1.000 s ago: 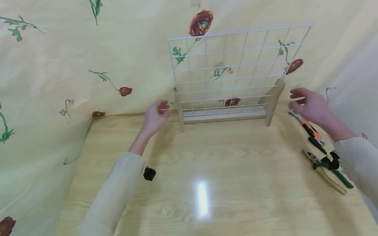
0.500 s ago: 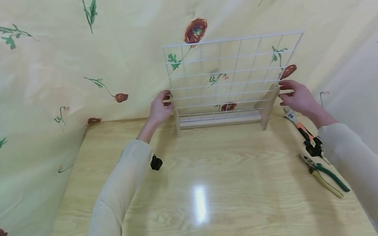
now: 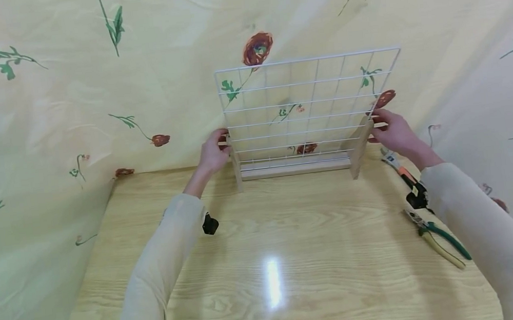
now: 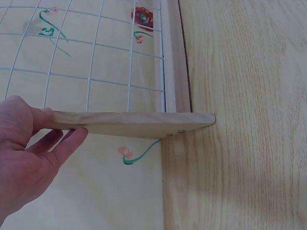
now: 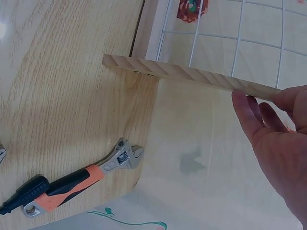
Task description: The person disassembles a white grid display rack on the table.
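A white wire grid (image 3: 307,59) stands upright in a wooden frame near the back wall. The frame has two side panels joined by a low wooden crossbar (image 3: 294,169). On the left, my left hand (image 3: 211,154) pinches the upper end of the left side panel (image 4: 134,119), thumb on its edge and fingers beneath in the left wrist view. My right hand (image 3: 395,131) pinches the right side panel (image 5: 172,70) at its upper end in the same way. Screw heads show low on the outer faces of both panels.
An adjustable wrench (image 5: 72,187) with an orange and black handle lies right of the frame, a black handle-like thing (image 5: 31,191) against it. Pliers (image 3: 435,238) with green and yellow handles lie nearer. Flower-patterned sheeting rises behind and beside the wooden table (image 3: 309,227).
Both hands have moved inward from beside the frame and now pinch its side panels. The head view has shifted slightly; the frame stands in the same place on the table.
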`<act>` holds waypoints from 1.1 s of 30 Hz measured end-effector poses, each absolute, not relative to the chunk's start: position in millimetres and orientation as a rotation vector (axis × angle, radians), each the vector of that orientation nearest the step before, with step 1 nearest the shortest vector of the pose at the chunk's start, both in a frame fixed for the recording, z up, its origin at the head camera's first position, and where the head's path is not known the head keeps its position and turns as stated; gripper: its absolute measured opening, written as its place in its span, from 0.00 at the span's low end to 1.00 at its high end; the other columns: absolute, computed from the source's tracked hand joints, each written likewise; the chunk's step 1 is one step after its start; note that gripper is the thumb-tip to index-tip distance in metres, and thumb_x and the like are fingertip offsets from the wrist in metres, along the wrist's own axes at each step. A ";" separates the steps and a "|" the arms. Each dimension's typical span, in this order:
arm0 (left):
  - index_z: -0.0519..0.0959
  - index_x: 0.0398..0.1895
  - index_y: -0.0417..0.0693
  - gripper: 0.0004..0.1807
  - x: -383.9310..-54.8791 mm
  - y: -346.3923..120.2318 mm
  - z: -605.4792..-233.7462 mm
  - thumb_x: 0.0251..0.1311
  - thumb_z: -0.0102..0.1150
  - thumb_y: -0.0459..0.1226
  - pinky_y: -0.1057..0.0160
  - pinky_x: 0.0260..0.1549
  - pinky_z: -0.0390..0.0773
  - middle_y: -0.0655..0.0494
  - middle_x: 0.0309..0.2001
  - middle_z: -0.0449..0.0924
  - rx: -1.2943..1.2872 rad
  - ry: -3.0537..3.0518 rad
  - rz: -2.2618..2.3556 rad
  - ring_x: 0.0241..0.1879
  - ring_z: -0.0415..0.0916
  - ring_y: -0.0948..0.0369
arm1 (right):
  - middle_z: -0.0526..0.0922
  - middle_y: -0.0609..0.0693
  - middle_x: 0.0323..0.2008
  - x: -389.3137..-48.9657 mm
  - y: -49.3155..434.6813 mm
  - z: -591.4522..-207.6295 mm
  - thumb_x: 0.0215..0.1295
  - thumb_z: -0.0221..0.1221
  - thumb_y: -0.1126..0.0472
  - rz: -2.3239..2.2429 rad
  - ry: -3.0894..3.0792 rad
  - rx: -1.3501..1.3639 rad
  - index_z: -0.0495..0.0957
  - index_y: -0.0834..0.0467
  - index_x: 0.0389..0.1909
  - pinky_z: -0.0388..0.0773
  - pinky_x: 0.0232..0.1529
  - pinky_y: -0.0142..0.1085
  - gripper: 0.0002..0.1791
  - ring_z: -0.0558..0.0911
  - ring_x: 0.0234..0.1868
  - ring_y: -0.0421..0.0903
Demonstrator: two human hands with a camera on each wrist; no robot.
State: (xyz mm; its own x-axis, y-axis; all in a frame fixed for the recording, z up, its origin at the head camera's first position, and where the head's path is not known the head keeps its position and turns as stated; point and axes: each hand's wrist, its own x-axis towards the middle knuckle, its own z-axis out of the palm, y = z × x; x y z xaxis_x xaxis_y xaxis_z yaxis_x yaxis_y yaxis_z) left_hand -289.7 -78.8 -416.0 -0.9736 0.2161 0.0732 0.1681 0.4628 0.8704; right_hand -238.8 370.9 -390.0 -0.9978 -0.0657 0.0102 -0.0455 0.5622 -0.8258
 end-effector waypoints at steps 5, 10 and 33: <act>0.68 0.65 0.32 0.25 -290.6 -77.5 -417.2 0.63 0.51 0.19 0.56 0.54 0.81 0.34 0.58 0.74 0.364 2.672 1.549 0.54 0.78 0.41 | 0.64 0.76 0.62 -242.8 371.0 -390.1 0.71 0.46 0.76 -1.434 2.737 -0.093 0.56 0.73 0.70 0.84 0.42 0.29 0.27 0.72 0.57 0.72; 0.68 0.62 0.31 0.24 -291.5 -77.0 -419.4 0.61 0.50 0.17 0.54 0.53 0.82 0.34 0.56 0.75 0.370 2.710 1.524 0.51 0.79 0.41 | 0.63 0.76 0.63 -245.0 372.0 -391.8 0.72 0.45 0.76 -1.426 2.719 -0.086 0.56 0.73 0.71 0.85 0.44 0.32 0.27 0.71 0.58 0.72; 0.69 0.59 0.31 0.23 -273.2 -83.5 -423.0 0.59 0.52 0.17 0.53 0.50 0.84 0.36 0.53 0.76 0.440 2.800 1.406 0.49 0.81 0.42 | 0.64 0.78 0.61 -239.9 369.3 -392.0 0.71 0.46 0.76 -1.336 2.767 -0.169 0.56 0.74 0.70 0.85 0.38 0.28 0.27 0.72 0.57 0.76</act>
State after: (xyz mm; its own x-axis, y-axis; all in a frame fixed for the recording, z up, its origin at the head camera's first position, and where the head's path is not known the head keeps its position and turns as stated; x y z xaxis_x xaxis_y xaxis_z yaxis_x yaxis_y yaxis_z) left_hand -273.2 -83.5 -423.0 -0.9611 0.2360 0.1434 0.2559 0.5662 0.7835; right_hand -239.9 369.3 -392.0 -0.9919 -0.1270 -0.0104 -0.0708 0.6175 -0.7834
